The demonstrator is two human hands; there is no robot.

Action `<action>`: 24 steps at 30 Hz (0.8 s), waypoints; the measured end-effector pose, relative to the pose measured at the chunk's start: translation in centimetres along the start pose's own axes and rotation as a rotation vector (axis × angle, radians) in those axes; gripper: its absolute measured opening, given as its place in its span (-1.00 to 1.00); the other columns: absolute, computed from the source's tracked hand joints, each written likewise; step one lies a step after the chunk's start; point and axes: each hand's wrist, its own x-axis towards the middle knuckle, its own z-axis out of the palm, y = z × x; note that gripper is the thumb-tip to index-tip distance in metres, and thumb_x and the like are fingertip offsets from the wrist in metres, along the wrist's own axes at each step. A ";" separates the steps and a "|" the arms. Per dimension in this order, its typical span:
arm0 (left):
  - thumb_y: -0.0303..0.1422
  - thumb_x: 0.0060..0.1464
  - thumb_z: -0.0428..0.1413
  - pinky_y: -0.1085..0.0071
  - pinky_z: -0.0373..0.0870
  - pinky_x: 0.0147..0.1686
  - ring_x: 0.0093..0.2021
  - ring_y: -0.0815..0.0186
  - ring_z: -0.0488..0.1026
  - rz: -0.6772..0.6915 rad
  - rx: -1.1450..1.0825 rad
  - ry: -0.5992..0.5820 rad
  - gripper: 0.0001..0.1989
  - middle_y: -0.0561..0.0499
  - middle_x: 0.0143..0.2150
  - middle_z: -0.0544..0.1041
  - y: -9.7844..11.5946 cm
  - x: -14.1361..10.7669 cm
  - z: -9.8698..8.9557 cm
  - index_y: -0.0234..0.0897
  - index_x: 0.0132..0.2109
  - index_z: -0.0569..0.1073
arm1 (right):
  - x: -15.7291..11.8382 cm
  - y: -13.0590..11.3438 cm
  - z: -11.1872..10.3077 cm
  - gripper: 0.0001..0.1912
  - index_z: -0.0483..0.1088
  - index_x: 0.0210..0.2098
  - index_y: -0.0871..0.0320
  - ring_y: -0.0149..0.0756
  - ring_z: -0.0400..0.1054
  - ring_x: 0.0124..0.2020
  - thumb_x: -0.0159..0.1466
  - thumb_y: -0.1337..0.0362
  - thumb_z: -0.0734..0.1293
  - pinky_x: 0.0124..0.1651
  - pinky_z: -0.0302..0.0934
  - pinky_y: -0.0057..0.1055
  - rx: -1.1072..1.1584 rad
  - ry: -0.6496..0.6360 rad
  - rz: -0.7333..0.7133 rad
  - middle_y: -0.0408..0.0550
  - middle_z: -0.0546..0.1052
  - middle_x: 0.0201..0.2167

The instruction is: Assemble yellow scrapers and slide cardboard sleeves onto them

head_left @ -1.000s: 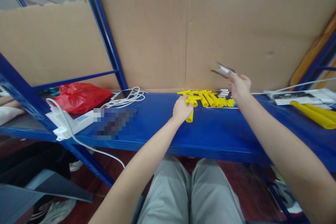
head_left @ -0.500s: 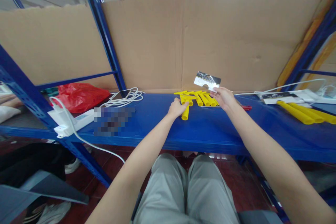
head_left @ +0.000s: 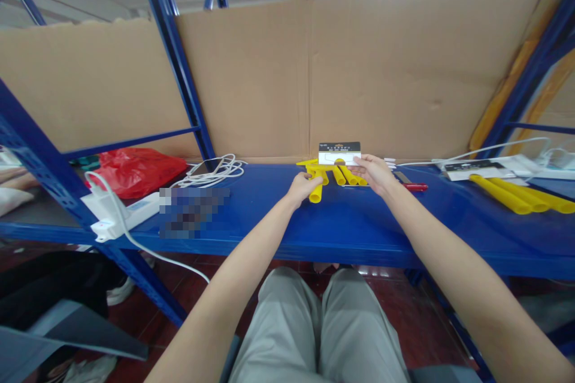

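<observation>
My left hand (head_left: 300, 189) is closed around a yellow tube-shaped piece (head_left: 315, 194), whose round open end faces me. Its far end is partly covered by other yellow pieces, so its full shape is unclear. Between thumb and fingers, my right hand (head_left: 376, 173) pinches a black-and-white packaging card (head_left: 340, 154) by its right edge. The card stands nearly upright, printed side towards me, above several yellow tubes (head_left: 350, 177) lying side by side on the blue shelf (head_left: 260, 215). It hides their far ends.
A red-handled tool (head_left: 415, 187) lies right of my right hand. Further right are more yellow tubes (head_left: 503, 194) and another card (head_left: 476, 170). At left are a white power strip (head_left: 130, 209), coiled white cable (head_left: 224, 169) and red plastic bag (head_left: 139, 170). Cardboard (head_left: 251, 84) walls the back.
My right hand has brought the card left and lower, turning it from tilted to level, over the yellow tubes. My left hand stays on its yellow piece.
</observation>
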 end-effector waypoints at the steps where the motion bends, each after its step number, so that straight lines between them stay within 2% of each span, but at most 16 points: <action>1: -0.57 -0.08 0.23 0.44 0.39 -0.41 -0.47 0.31 0.48 -0.009 0.008 0.031 -0.84 0.01 -0.52 0.51 0.3 -0.1 0.1 -0.36 -0.30 0.45 | 0.0 0.0 0.0 -0.82 0.34 -0.47 0.13 -0.42 0.49 -0.48 0.21 0.41 0.41 -0.28 0.40 -0.50 -0.002 -0.007 -0.008 -0.15 0.54 -0.52; 5: -0.58 -0.04 0.21 0.42 0.41 -0.33 -0.41 0.28 0.52 0.045 -0.095 0.090 -0.85 -0.06 -0.41 0.56 1.1 0.1 -0.1 -0.39 -0.25 0.49 | -0.1 0.0 0.0 -0.83 0.36 -0.48 0.13 -0.42 0.47 -0.52 0.21 0.40 0.41 -0.25 0.44 -0.46 -0.004 -0.020 -0.039 -0.17 0.53 -0.55; 9: -0.60 -0.02 0.20 0.49 0.40 -0.41 -0.46 0.34 0.49 0.065 -0.137 0.238 -0.60 0.03 -0.46 0.49 1.0 0.8 -0.6 -0.40 0.01 0.45 | -0.3 -0.1 0.3 -0.82 0.39 -0.49 0.15 -0.44 0.46 -0.55 0.24 0.44 0.36 -0.28 0.44 -0.48 -0.025 -0.015 -0.018 -0.14 0.54 -0.55; 12: -0.57 0.04 0.17 0.54 0.34 -0.51 -0.54 0.39 0.42 0.083 -0.163 0.304 -0.48 0.13 -0.51 0.40 0.8 1.2 -0.9 -0.30 0.17 0.36 | -0.6 -0.1 0.7 -0.81 0.42 -0.49 0.17 -0.43 0.46 -0.56 0.24 0.48 0.34 -0.30 0.45 -0.48 -0.036 -0.017 0.005 -0.10 0.56 -0.54; 15: -0.52 0.11 0.12 0.57 0.21 -0.63 -0.65 0.45 0.31 0.083 -0.176 0.318 -0.51 0.18 -0.54 0.33 0.7 1.7 -1.1 -0.22 0.19 0.36 | -0.8 0.0 1.1 -0.79 0.42 -0.50 0.18 -0.39 0.48 -0.54 0.24 0.49 0.34 -0.34 0.45 -0.47 -0.045 -0.033 0.019 -0.08 0.56 -0.55; 18: -0.53 0.16 0.06 0.59 0.08 -0.70 -0.71 0.50 0.19 0.080 -0.201 0.343 -0.58 0.21 -0.58 0.26 0.6 2.1 -1.4 -0.25 0.16 0.38 | -1.0 0.1 1.4 -0.78 0.42 -0.53 0.19 -0.37 0.50 -0.53 0.24 0.48 0.35 -0.33 0.46 -0.47 -0.052 -0.063 0.022 -0.05 0.57 -0.54; 21: -0.49 0.20 0.07 0.60 0.00 -0.72 -0.73 0.51 0.16 0.076 -0.237 0.359 -0.59 0.23 -0.60 0.25 0.4 2.4 -1.6 -0.28 0.19 0.34 | -1.2 0.3 1.7 -0.78 0.42 -0.53 0.20 -0.39 0.49 -0.53 0.25 0.47 0.34 -0.34 0.44 -0.51 -0.070 -0.099 0.022 -0.03 0.58 -0.52; 24: -0.40 0.22 0.12 0.60 0.03 -0.71 -0.72 0.50 0.21 0.094 -0.226 0.325 -0.64 0.20 -0.60 0.30 0.2 2.7 -1.7 -0.31 0.15 0.37 | -1.5 0.5 2.1 -0.79 0.43 -0.51 0.20 -0.40 0.50 -0.53 0.26 0.45 0.34 -0.37 0.42 -0.55 -0.081 -0.131 0.016 -0.05 0.58 -0.53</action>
